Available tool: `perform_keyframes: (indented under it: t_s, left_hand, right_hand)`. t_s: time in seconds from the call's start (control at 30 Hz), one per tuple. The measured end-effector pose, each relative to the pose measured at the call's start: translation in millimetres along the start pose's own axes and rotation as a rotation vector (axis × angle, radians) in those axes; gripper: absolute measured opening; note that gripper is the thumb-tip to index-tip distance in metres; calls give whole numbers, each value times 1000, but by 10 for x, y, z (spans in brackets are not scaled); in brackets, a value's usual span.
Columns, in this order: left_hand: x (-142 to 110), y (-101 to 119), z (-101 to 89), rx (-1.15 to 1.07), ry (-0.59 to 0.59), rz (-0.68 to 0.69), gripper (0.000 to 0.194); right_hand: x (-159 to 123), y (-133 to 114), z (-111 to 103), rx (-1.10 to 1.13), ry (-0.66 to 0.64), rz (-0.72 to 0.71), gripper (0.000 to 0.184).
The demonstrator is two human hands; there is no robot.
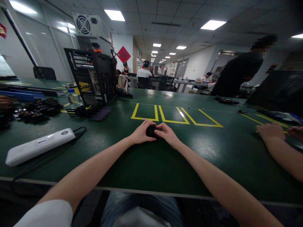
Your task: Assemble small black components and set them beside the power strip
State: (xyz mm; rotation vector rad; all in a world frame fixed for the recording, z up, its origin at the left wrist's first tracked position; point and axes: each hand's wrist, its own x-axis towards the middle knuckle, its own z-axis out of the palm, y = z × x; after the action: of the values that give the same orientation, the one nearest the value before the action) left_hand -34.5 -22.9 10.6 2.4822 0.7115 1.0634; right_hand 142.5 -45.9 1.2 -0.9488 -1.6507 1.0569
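A small, dark, rounded object (151, 131) sits between my hands, just above or on the green table (132, 167); its exact kind is too dark to make out. My left hand (140, 133) curls around its left side, thumb below and fingers over the top. From the right, my right hand (167, 135) presses bent fingertips and thumb against it. Just beyond the hands, three outlines of yellow tape (145, 119) mark the tabletop.
A white power strip (41, 146) with a black cable lies left. Behind it are black parts (39, 110), a clear bottle (74, 98) and an open computer case (93, 75) carrying power supplies (91, 26). Another person's hand (271, 130) rests at right; a dark-clothed person (238, 67) stands beyond.
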Motion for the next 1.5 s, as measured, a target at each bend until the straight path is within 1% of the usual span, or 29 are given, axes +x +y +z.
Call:
perform_keyframes:
  t_s: [0.1,0.17,0.23,0.37,0.47,0.53,0.7,0.8,0.93,1.1,1.17,1.33,1.43,1.5]
  left_hand:
    - [1,1,0,-10,-6,11,59]
    - [3,2,1,-12,-8,12,60]
    - [3,3,1,-11,-11,7,60]
    - [2,4,2,-12,-17,-7,59]
    - [4,1,7,-5,-9,1,58]
    - [5,1,10,1,-2,7,58]
    - [5,3,7,5,-9,-2,59]
    - [8,-3,5,5,-9,-7,59]
    - [11,-5,-1,-5,-18,-13,57]
    - [10,12,-6,-7,-18,-32,57]
    - [10,19,-4,-13,-17,-31,57]
    - [10,24,-2,-11,-10,-39,58]
    - [12,8,6,-7,-6,-22,57]
    - [13,-7,14,-4,-2,-12,58]
  right_hand:
    - [11,17,10,-28,35,7,25]
    - [19,24,5,-49,61,30,30]
    - [20,17,-6,-59,52,58,34]
    - [2,-15,-17,-41,-37,54,29]
    - [-9,-9,-8,8,-53,8,30]
    - [-7,9,0,29,-39,-9,30]
    - [9,12,15,12,8,-10,21]
    - [11,-5,20,-4,17,-14,24]
    - [6,-20,23,-82,25,-7,31]
    - [-21,-38,30,-89,-5,-31,29]
    - [-33,-38,37,-78,0,-34,29]
    - [-27,-17,41,-85,34,-17,21]
    - [-8,-2,29,-112,57,-16,25]
    - [0,3,20,-120,50,7,28]
